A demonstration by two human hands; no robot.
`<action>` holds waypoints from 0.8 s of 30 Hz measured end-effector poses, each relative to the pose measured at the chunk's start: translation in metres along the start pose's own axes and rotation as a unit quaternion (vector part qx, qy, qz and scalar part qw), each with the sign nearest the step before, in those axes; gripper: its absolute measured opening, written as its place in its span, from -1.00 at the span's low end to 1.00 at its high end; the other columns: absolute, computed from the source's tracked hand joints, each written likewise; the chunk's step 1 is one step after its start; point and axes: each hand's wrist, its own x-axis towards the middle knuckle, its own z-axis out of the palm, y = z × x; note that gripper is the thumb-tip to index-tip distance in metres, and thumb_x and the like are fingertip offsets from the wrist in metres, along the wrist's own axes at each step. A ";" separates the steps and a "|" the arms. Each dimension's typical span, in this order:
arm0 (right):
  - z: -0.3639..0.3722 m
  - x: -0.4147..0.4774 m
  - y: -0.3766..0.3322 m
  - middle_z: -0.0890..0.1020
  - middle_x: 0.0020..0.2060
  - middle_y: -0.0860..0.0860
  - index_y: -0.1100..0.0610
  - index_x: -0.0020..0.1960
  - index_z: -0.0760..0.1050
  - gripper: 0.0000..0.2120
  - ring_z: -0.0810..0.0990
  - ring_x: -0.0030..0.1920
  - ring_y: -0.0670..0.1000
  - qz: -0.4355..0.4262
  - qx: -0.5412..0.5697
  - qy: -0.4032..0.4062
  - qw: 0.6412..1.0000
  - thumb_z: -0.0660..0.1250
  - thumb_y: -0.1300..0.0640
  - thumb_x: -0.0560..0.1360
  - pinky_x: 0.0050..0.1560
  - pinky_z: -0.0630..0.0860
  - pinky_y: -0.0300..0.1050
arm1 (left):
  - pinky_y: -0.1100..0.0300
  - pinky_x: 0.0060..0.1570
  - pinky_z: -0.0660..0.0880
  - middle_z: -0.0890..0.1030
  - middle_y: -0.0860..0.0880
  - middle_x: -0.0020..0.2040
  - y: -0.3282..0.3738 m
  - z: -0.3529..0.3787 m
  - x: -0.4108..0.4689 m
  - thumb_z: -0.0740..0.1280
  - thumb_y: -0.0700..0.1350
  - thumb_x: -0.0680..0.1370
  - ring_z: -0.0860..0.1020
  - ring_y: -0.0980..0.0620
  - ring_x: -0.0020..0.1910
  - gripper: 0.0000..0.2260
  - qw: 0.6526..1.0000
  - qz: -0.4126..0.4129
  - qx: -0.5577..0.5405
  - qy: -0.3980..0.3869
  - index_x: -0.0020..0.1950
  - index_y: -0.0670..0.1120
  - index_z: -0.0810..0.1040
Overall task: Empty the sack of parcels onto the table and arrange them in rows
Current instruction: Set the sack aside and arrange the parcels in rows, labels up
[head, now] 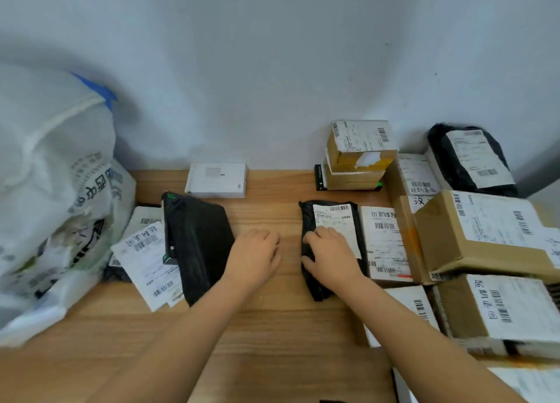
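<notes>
A big white woven sack (pixel 51 190) with black print slumps at the left end of the wooden table (pixel 260 327). My right hand (pixel 328 255) lies on a small black parcel with a white label (pixel 331 217), thumb hooked round its left edge. My left hand (pixel 254 255) rests palm down on bare wood just left of it, fingers loosely bent, holding nothing. A larger black bag parcel (pixel 197 245) lies left of that hand, partly over white-labelled flat parcels (pixel 145 263) beside the sack's mouth.
Labelled cardboard boxes (pixel 481 236) and white parcels (pixel 386 245) are packed in rows along the right side, some stacked (pixel 357 157) against the wall. A black bag parcel (pixel 472 160) sits at the far right. A white flat box (pixel 216 179) stands by the wall.
</notes>
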 end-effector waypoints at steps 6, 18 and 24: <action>0.002 -0.003 -0.063 0.53 0.06 0.04 0.11 0.17 0.49 -0.75 0.44 0.12 0.07 -0.110 0.018 0.009 0.994 0.26 0.07 0.53 0.09 0.34 -0.07 | 0.14 -0.37 0.31 0.51 0.02 -0.38 -0.038 -0.043 -0.083 0.44 -0.10 0.38 0.48 -0.04 -0.36 -0.85 0.991 -0.071 0.109 0.040 -0.26 -0.05 0.48; 0.039 0.013 -0.192 0.38 0.25 0.10 0.12 0.42 0.21 -0.30 0.41 0.23 0.14 -0.055 -0.003 -0.016 0.998 0.20 -0.33 0.49 0.13 0.44 0.02 | 0.15 -0.40 0.38 0.49 -0.01 -0.42 -0.116 -0.077 -0.185 0.48 -0.15 0.32 0.48 -0.06 -0.39 -0.81 0.963 -0.220 0.150 0.035 -0.31 -0.08 0.47; 0.066 0.023 -0.223 0.22 0.40 0.18 0.17 0.55 -0.17 0.10 0.33 0.33 0.19 0.046 -0.030 -0.034 0.998 0.39 -0.33 0.36 0.16 0.49 0.01 | 0.14 -0.39 0.40 0.50 -0.01 -0.43 -0.141 -0.075 -0.187 0.50 -0.14 0.30 0.48 -0.05 -0.41 -0.79 0.972 -0.191 0.134 0.032 -0.31 -0.07 0.47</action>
